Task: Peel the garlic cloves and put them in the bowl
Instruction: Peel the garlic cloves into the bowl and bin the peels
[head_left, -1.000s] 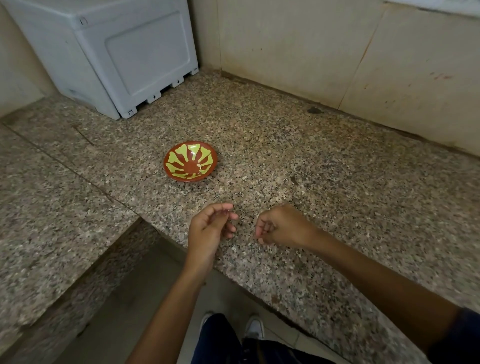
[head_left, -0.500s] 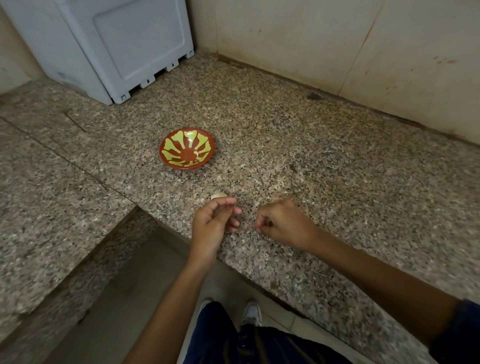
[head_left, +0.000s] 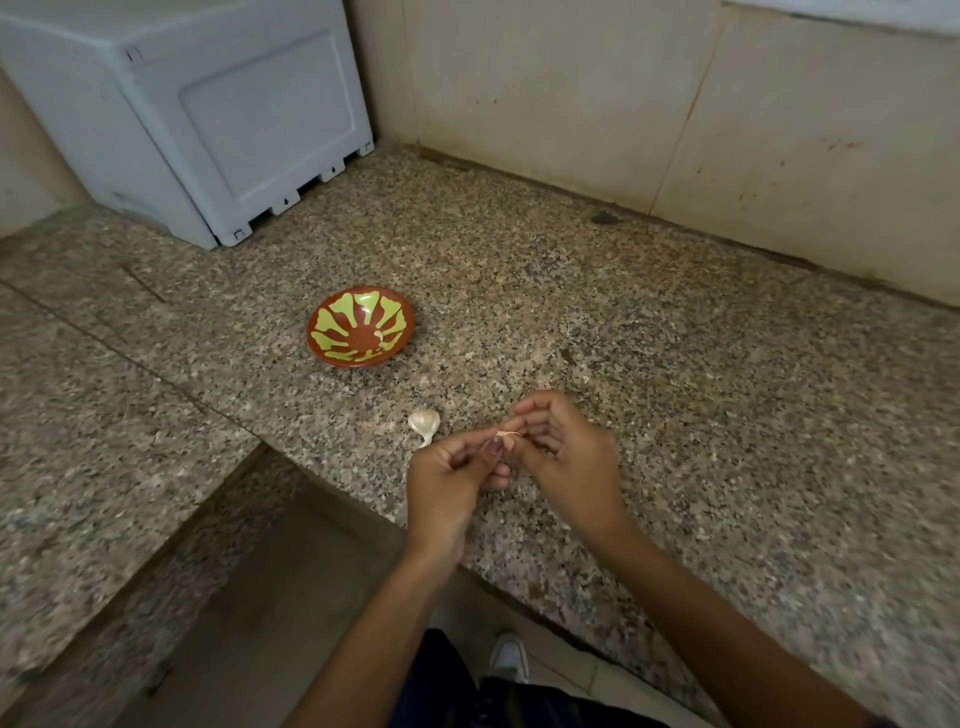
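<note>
A small red-brown bowl (head_left: 361, 332) with a yellow-green petal pattern sits on the speckled granite counter (head_left: 675, 389). A pale garlic bulb (head_left: 424, 422) with a short stem lies on the counter just left of my hands. My left hand (head_left: 452, 478) and my right hand (head_left: 566, 452) meet above the counter's front edge, fingertips together. Between them they pinch a small garlic clove (head_left: 505, 439) with a thin strip of skin sticking out. A small pale piece (head_left: 382, 339) lies inside the bowl.
A large grey-white plastic box (head_left: 197, 119) stands at the back left against the wall. Beige tiled walls (head_left: 675, 104) close off the counter's far side. A lower granite ledge (head_left: 78, 441) runs on the left, with the floor, my legs and a shoe below.
My hands, apart a second ago, have come together and both pinch the clove. The garlic bulb, hidden behind my left hand before, lies in full view.
</note>
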